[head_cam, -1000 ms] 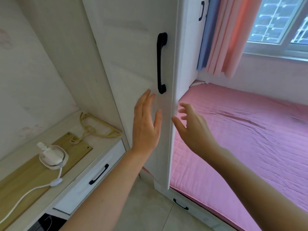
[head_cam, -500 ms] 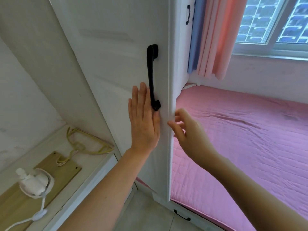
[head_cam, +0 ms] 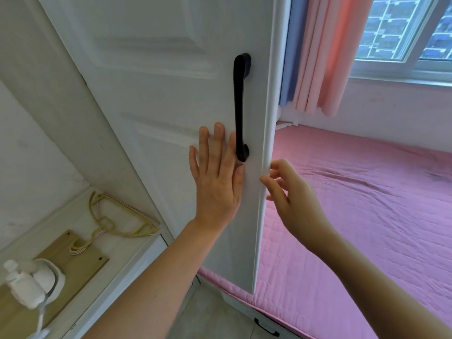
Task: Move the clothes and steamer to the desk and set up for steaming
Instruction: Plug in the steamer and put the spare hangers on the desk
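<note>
A white wardrobe door [head_cam: 159,99] with a black handle [head_cam: 241,106] stands in front of me. My left hand [head_cam: 217,174] lies flat and open against the door face, just left of the handle's lower end. My right hand [head_cam: 291,192] is at the door's free edge, thumb and fingers curled loosely around it. On the desk [head_cam: 78,211] at the lower left sits a white steamer [head_cam: 31,285] with its cord. A yellow hanger [head_cam: 115,218] lies further back on the desk. No clothes are in sight.
A wooden board [head_cam: 73,263] lies under the steamer on the desk. A bed with a pink quilted cover [head_cam: 367,216] fills the right side. Pink and blue curtains [head_cam: 320,52] hang beside a window [head_cam: 411,28]. A drawer handle [head_cam: 266,327] shows under the bed.
My left hand rose and pressed flat on the door beside the handle. My right hand closed in on the door's edge. The view shifted up and right, pushing the desk lower left.
</note>
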